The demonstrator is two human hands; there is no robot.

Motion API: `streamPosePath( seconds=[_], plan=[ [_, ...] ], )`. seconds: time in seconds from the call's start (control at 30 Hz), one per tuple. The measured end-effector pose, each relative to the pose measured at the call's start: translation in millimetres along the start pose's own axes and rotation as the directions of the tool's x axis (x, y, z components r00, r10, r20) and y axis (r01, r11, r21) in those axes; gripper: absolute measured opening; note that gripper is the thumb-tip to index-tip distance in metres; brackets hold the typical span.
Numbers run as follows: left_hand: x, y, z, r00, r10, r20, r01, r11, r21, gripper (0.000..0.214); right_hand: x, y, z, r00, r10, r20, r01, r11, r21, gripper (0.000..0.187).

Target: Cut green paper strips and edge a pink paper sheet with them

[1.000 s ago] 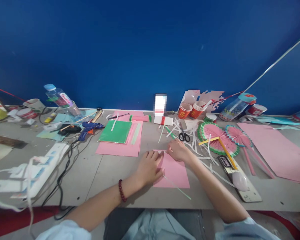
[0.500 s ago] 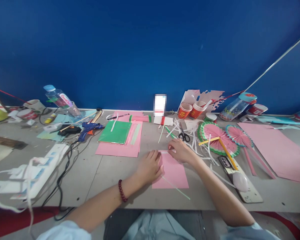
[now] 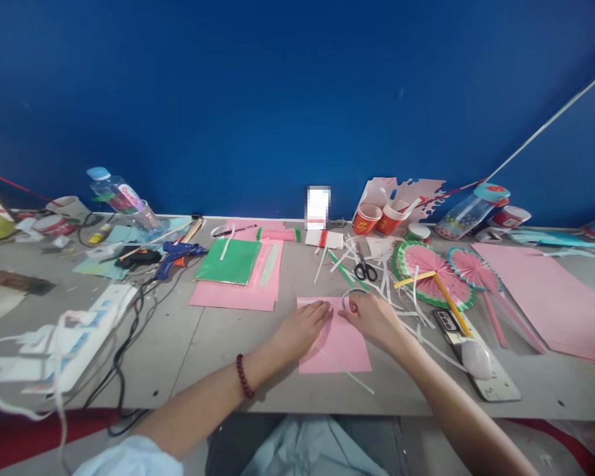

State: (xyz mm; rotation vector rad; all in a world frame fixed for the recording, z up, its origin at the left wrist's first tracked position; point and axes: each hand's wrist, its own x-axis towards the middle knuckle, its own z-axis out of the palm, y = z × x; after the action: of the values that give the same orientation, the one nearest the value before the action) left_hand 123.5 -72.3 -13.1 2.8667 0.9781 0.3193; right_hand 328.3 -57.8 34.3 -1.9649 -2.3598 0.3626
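A sheet of pink paper (image 3: 344, 354) lies on the table in front of me, with a pale strip along its far edge. My left hand (image 3: 307, 327) rests on the sheet's left part, fingers stretched out and pressing flat. At the far right corner, my right hand (image 3: 369, 317) has its fingers curled round a roll of tape (image 3: 347, 295); only the ring's far rim shows, the rest being behind the hand. From under the left hand a thin pale green strip (image 3: 359, 382) runs across the paper and past its near edge.
Black scissors (image 3: 365, 270) lie among white paper scraps (image 3: 344, 264) beyond my right hand. Right of that are watermelon paper fans (image 3: 426, 264) and a phone (image 3: 500, 387). Left stand a green paper pack (image 3: 231, 261), a blue glue gun (image 3: 178, 254) and a power strip (image 3: 89, 337).
My left hand has flattened and slid slightly towards the sheet's middle, uncovering its far left corner. The right hand has moved nearer and right, and the tape ring now shows.
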Motion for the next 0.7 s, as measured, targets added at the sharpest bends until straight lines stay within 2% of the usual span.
streamPosePath(
  seconds=[0.13,0.23,0.7],
  plan=[
    [0,-1,2.9,1.0,-0.006,0.022,0.005,1.0,0.026,0.049,-1,1,2,0.997,-0.074,-0.002,0.074,0.994,0.075,0.015],
    [0,-1,2.8,1.0,-0.002,0.03,0.001,0.999,0.034,0.046,-2,-1,3,0.996,-0.085,-0.008,0.085,0.993,0.083,0.013],
    [1,-2,1.2,1.0,-0.001,-0.019,0.001,1.0,0.0,0.046,-2,-9,4,0.999,0.042,0.019,-0.043,0.999,0.034,0.013]
  ],
)
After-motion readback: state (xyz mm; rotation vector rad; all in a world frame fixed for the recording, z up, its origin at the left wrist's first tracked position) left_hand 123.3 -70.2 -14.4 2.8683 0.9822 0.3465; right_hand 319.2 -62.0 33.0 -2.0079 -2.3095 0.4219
